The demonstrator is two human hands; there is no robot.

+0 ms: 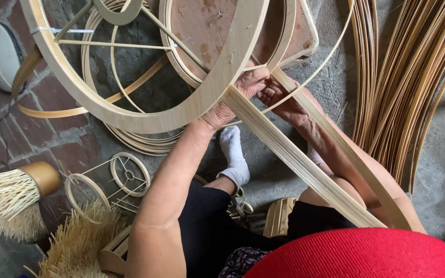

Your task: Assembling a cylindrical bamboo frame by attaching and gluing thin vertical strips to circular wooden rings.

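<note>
Your left hand (233, 100) sits just above the centre of the frame, its fingers curled shut around the pale round bamboo hoop frame (145, 121) and the upper end of a flat bundle of long pale bamboo strips (294, 159). Your right hand (279, 98) lies just beside it, touching it, with fingers folded narrow over the same bundle where it meets the hoop's rim. The bundle runs on a slant from your hands down to the lower right of the frame, crossing over your knee. The hoop frame fills the upper left and centre, with thin spokes running to a small inner ring (117, 13) at the top edge.

Behind the hoop, at top centre, stands a worn brown stool (207, 31). A sheaf of loose tan bamboo slivers (413, 87) fans across the upper right. In the lower left lie two small bamboo rings joined by thin sticks (130, 174), a straw brush with a round wooden handle (11, 198), and a heap of short straw-coloured splints (78, 242). Your white-socked foot (234, 154) rests on the grey floor at centre.
</note>
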